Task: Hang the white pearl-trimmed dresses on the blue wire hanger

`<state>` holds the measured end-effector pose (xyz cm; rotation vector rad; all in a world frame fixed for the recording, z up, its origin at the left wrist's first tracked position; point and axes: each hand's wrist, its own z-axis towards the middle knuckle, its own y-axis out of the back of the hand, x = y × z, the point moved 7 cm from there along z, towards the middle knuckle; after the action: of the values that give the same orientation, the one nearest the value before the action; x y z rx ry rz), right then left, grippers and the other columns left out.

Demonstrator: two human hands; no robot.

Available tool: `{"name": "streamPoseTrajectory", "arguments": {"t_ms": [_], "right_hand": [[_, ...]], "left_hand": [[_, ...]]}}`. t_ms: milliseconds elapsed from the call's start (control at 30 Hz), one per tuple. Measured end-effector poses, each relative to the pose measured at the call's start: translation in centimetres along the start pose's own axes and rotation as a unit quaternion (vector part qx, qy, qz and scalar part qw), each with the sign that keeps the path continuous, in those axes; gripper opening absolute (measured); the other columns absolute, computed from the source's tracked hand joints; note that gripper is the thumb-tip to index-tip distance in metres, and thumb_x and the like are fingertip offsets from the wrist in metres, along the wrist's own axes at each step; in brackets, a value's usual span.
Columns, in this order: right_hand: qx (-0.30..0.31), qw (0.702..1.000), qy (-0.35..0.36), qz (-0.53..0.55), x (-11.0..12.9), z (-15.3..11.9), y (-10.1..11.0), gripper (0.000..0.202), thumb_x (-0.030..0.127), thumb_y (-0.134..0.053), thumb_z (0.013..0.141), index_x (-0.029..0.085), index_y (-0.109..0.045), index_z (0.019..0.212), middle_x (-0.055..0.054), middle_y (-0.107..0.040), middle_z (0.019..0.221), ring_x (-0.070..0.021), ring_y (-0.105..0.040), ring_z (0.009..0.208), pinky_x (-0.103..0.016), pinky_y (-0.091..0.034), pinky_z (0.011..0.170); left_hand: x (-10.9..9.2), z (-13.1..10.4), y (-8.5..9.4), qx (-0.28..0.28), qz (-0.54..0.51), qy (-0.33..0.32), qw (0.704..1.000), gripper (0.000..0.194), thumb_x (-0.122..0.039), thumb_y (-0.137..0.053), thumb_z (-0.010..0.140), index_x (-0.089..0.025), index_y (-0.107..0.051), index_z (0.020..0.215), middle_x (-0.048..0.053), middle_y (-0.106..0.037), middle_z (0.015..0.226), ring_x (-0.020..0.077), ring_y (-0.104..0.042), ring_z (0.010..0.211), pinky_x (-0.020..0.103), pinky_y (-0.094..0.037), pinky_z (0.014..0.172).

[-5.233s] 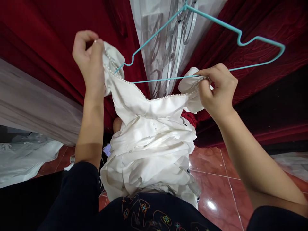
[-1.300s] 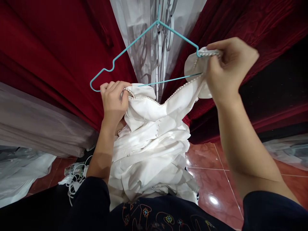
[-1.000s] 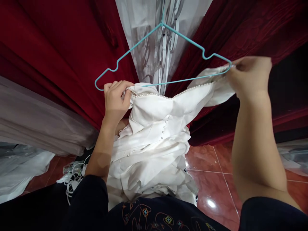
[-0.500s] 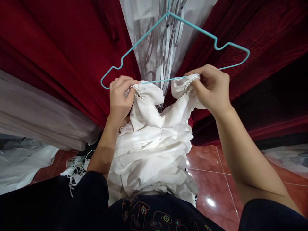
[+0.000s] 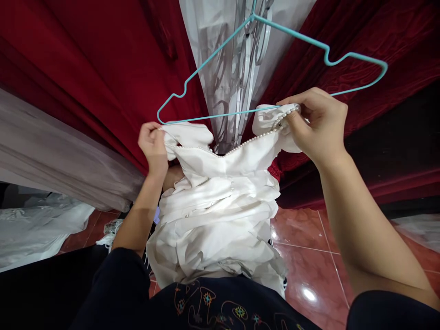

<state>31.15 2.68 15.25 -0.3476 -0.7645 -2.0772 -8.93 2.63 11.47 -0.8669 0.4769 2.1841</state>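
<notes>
A white dress [image 5: 220,197] with a beaded neckline lies gathered in folds over my lap. My left hand [image 5: 153,144] pinches the end of its left sleeve. At the other side, my right hand [image 5: 314,121] grips the beaded edge near the right sleeve, fingers up by the hanger's lower bar. The light-blue hanger [image 5: 222,49] hangs above the neckline, its bottom bar crossing just over the sleeves; whether my right fingers also hold that bar is hard to tell.
Red curtains [image 5: 113,73] hang left and right, with white metalwork [image 5: 244,68] between them. Sheer grey fabric [image 5: 68,151] drapes at left, above white fabric [image 5: 44,224] on the red tiled floor [image 5: 309,261]. White cables [image 5: 109,233] lie beside my left arm.
My left hand has moved left from the beaded edge to the sleeve end, spreading the neckline wider. My right hand and the hanger have shifted right.
</notes>
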Motion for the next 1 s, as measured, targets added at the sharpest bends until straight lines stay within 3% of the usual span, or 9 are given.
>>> {"name": "streamPoseTrajectory", "arguments": {"t_ms": [133, 267, 367, 433, 500, 567, 633, 767, 1000], "right_hand": [[-0.004, 1.000, -0.001, 0.013, 0.0, -0.2, -0.3, 0.025, 0.014, -0.059, 0.084, 0.022, -0.080, 0.096, -0.006, -0.073, 0.087, -0.0140, -0.054, 0.071, -0.033, -0.039, 0.068], [-0.007, 1.000, -0.001, 0.024, 0.0, -0.5, -0.7, 0.026, 0.014, -0.059, 0.084, 0.022, -0.081, 0.096, -0.006, -0.073, 0.087, -0.0145, -0.056, 0.073, -0.032, -0.039, 0.068], [-0.003, 0.999, 0.000, 0.033, 0.1, -0.6, -0.8, 0.024, 0.016, -0.060, 0.086, 0.022, -0.081, 0.096, -0.006, -0.074, 0.088, -0.0145, -0.056, 0.072, -0.032, -0.039, 0.066], [-0.010, 1.000, 0.004, 0.029, 0.2, -0.6, -0.7, 0.023, 0.016, -0.060, 0.086, 0.021, -0.081, 0.096, -0.006, -0.073, 0.087, -0.0144, -0.055, 0.071, -0.032, -0.038, 0.065], [-0.019, 1.000, 0.007, 0.016, 0.2, -0.6, -0.6, 0.025, 0.016, -0.059, 0.085, 0.021, -0.081, 0.095, -0.006, -0.074, 0.086, -0.0145, -0.055, 0.071, -0.032, -0.039, 0.066], [-0.021, 1.000, 0.013, 0.009, 0.2, -0.5, -0.7, 0.026, 0.016, -0.058, 0.085, 0.021, -0.081, 0.095, -0.006, -0.074, 0.087, -0.0147, -0.056, 0.072, -0.032, -0.040, 0.067], [-0.021, 1.000, 0.015, 0.016, 0.0, -0.5, -0.9, 0.026, 0.016, -0.058, 0.086, 0.021, -0.082, 0.096, -0.006, -0.074, 0.087, -0.0147, -0.056, 0.073, -0.033, -0.040, 0.068], [-0.024, 0.999, -0.002, 0.027, -0.5, -0.6, -1.2, 0.023, 0.018, -0.059, 0.087, 0.021, -0.081, 0.095, -0.007, -0.073, 0.087, -0.0153, -0.056, 0.073, -0.033, -0.039, 0.067], [-0.020, 1.000, 0.008, 0.017, 0.0, -1.4, -0.9, 0.025, 0.018, -0.056, 0.092, 0.030, -0.075, 0.103, -0.009, -0.077, 0.109, -0.0261, -0.069, 0.098, -0.044, -0.052, 0.080]], "left_hand": [[0.6, 7.2, 0.4, -0.054, 0.006, -0.043, 0.998, 0.043, -0.058, -0.058, 0.112, -0.021, -0.048, 0.093, -0.003, -0.054, 0.083, 0.0087, -0.058, 0.083, 0.031, -0.056, 0.081], [-2.2, 11.6, -3.2, 0.043, 0.007, -0.170, 0.984, 0.042, -0.059, -0.075, 0.103, -0.023, -0.056, 0.094, -0.005, -0.058, 0.084, 0.0078, -0.059, 0.079, 0.030, -0.057, 0.075], [-3.6, 12.1, -6.6, 0.119, 0.049, -0.137, 0.982, 0.028, -0.049, -0.059, 0.113, -0.021, -0.059, 0.108, -0.005, -0.064, 0.095, 0.0107, -0.070, 0.094, 0.032, -0.059, 0.083], [-5.5, 10.9, -8.1, 0.162, 0.056, -0.132, 0.976, 0.025, -0.047, -0.048, 0.117, -0.031, -0.054, 0.135, -0.003, -0.066, 0.132, 0.0172, -0.069, 0.127, 0.037, -0.061, 0.098], [-9.2, 8.8, -8.0, 0.147, 0.004, -0.222, 0.964, 0.039, -0.062, -0.052, 0.114, -0.040, -0.047, 0.146, -0.004, -0.057, 0.153, 0.0173, -0.056, 0.146, 0.040, -0.056, 0.115], [-12.5, 6.0, -7.5, 0.150, -0.070, -0.305, 0.938, 0.049, -0.076, -0.052, 0.106, -0.038, -0.058, 0.136, -0.001, -0.063, 0.141, 0.0159, -0.062, 0.136, 0.040, -0.056, 0.116], [-14.1, 2.9, -8.6, 0.241, -0.093, -0.307, 0.916, 0.044, -0.071, -0.051, 0.110, -0.031, -0.068, 0.115, 0.001, -0.070, 0.118, 0.0164, -0.068, 0.119, 0.041, -0.060, 0.106], [-12.8, -3.4, -12.5, 0.431, 0.027, -0.257, 0.865, 0.024, -0.031, -0.046, 0.116, -0.028, -0.069, 0.118, 0.004, -0.071, 0.128, 0.0237, -0.069, 0.123, 0.047, -0.056, 0.110], [-11.7, -5.6, -13.9, 0.332, 0.037, -0.251, 0.908, 0.041, -0.004, -0.044, 0.104, -0.026, -0.070, 0.128, 0.005, -0.073, 0.117, 0.0259, -0.069, 0.112, 0.044, -0.055, 0.101]]}}
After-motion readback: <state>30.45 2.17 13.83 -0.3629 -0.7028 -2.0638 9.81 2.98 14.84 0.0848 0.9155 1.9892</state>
